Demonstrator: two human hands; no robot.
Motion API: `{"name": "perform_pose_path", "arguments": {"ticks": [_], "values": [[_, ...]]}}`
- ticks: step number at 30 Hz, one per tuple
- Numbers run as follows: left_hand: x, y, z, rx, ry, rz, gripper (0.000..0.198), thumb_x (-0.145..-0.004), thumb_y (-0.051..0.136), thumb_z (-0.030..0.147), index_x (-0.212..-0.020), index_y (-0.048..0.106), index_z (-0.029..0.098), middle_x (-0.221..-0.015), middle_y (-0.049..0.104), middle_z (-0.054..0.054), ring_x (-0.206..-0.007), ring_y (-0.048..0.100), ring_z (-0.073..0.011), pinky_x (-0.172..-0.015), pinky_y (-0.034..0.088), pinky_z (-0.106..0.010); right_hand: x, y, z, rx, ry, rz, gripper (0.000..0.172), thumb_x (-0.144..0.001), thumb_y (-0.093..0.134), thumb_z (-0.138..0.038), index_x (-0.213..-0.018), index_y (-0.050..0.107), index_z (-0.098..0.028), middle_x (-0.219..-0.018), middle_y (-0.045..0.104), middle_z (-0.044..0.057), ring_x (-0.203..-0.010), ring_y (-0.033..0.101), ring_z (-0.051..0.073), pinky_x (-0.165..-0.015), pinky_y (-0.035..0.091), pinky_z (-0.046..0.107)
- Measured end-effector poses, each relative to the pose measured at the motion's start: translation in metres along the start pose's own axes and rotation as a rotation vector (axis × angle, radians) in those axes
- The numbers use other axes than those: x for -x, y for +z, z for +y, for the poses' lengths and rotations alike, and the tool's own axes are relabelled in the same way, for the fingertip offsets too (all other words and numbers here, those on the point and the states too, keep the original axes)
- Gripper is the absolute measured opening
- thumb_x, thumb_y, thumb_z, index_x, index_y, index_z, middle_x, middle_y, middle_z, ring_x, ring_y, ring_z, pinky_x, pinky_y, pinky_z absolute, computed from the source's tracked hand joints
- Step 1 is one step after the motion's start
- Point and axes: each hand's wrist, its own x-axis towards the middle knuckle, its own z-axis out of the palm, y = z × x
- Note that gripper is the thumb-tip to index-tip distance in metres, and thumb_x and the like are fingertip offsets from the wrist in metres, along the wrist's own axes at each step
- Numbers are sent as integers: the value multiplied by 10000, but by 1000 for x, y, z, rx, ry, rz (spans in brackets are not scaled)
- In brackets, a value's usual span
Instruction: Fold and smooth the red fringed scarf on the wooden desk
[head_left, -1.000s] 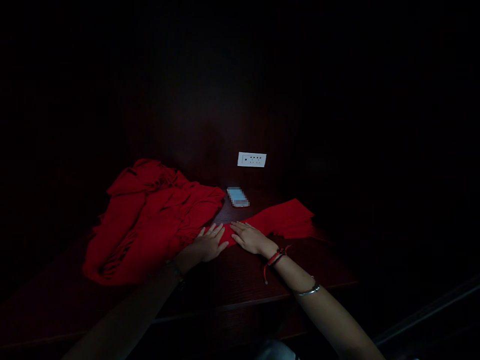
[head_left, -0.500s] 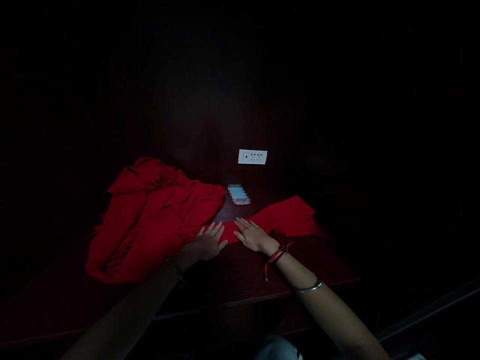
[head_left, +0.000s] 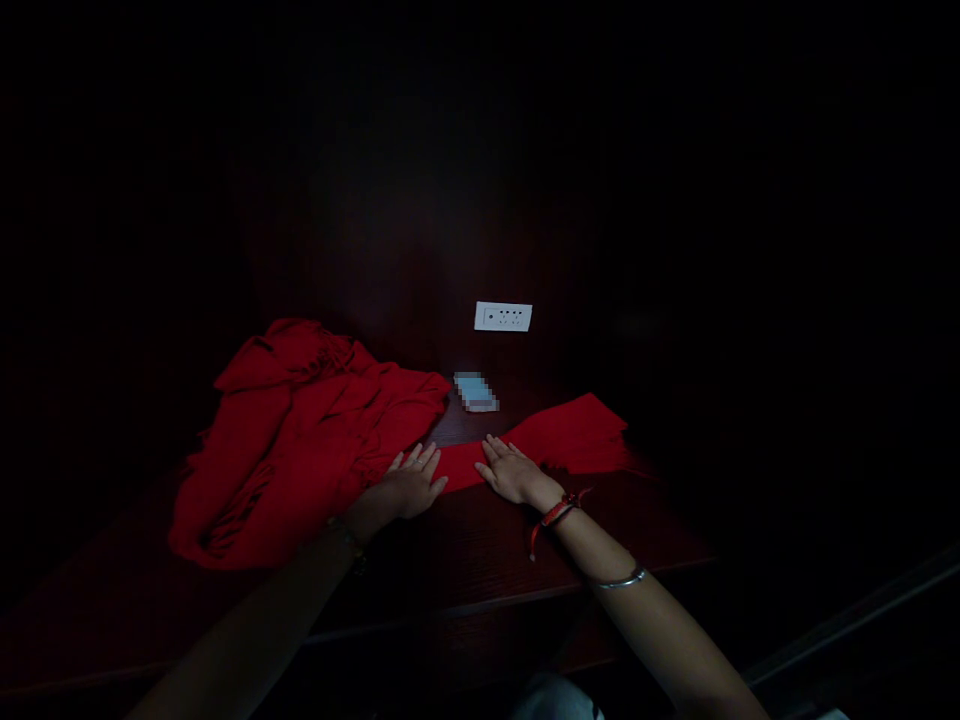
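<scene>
A red fringed scarf lies on a dark wooden table. Most of it is bunched in a heap at the left, and a flat strip runs right to an end at the table's right side. My left hand lies flat, fingers spread, on the strip beside the heap. My right hand lies flat on the strip a little to the right, fingers stretched out. A red cord bracelet and a thin metal bangle are on my right arm.
A small pale blurred object rests on the table behind the scarf. A white socket plate is set in the dark wall behind. The table's front edge runs close below my forearms. The surroundings are very dark.
My right hand has slid to the right along the scarf strip, and my left hand has drawn slightly left, so the gap between them has widened. The heap is unmoved.
</scene>
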Motion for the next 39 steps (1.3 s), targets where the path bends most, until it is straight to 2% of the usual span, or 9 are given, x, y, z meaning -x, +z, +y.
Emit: {"name": "perform_pose_path", "arguments": {"ticks": [2,6,9,13,18,23,26,31,39], "values": [[0,0,1,-6,-2,24,565,-852,175,434,-1327,212,129,-1395,158,-103,-1277,107,-240,-1003,132,-456,1,0,-2,-5,-6,31,631,-869,161,-430,-1315,210,14,-1383,147,181,-1277,97,219,-1028,109,348],[2,-4,2,0,7,-22,583,-853,170,435,-1333,186,104,-1400,128,-101,-1279,88,-235,-1014,114,-439,3,1,-7,-28,-170,28,601,-873,152,-432,-1336,188,-51,-1399,122,132,-1280,83,203,-1032,104,338],[4,-7,2,-2,9,-56,594,-852,183,434,-1333,176,85,-1400,120,-108,-1278,95,-237,-1018,120,-421,2,2,-2,-17,-96,0,616,-869,151,-447,-1328,213,-40,-1392,150,144,-1278,93,211,-1031,108,343],[8,-9,4,-21,-22,-14,586,-852,205,415,-1324,205,68,-1392,151,-126,-1272,135,-246,-1013,142,-419,1,1,2,17,7,46,620,-870,171,-429,-1306,248,6,-1370,197,189,-1272,124,228,-1027,126,352],[10,-8,6,-13,-15,-4,583,-849,213,439,-1323,220,100,-1391,163,-120,-1272,129,-252,-1009,136,-436,6,4,-8,-1,-266,56,575,-877,145,-444,-1337,214,-107,-1402,127,111,-1280,84,195,-1033,110,349],[9,-10,3,27,1,-68,633,-834,221,486,-1338,163,107,-1402,115,-97,-1279,83,-244,-1014,121,-439,5,5,0,-10,-164,-15,654,-856,148,-513,-1343,174,-78,-1401,92,136,-1280,62,210,-1031,108,363],[11,-14,4,36,-27,-80,677,-821,222,520,-1340,144,92,-1405,78,-99,-1280,72,-252,-1015,116,-443,3,3,4,-28,-204,25,639,-864,141,-494,-1337,193,-68,-1398,123,140,-1281,74,195,-1033,103,350],[10,-16,7,48,-59,39,610,-848,173,463,-1341,141,107,-1407,84,-89,-1281,67,-241,-1010,140,-440,3,4,0,-28,-237,65,621,-868,138,-483,-1343,179,-86,-1399,134,124,-1280,87,190,-1034,106,354],[8,-9,9,33,-83,-22,591,-845,211,427,-1331,188,92,-1400,125,-97,-1277,105,-244,-1018,130,-436,3,5,-3,-8,-64,10,643,-861,142,-498,-1339,185,-70,-1397,114,139,-1279,80,211,-1026,119,372]]}}
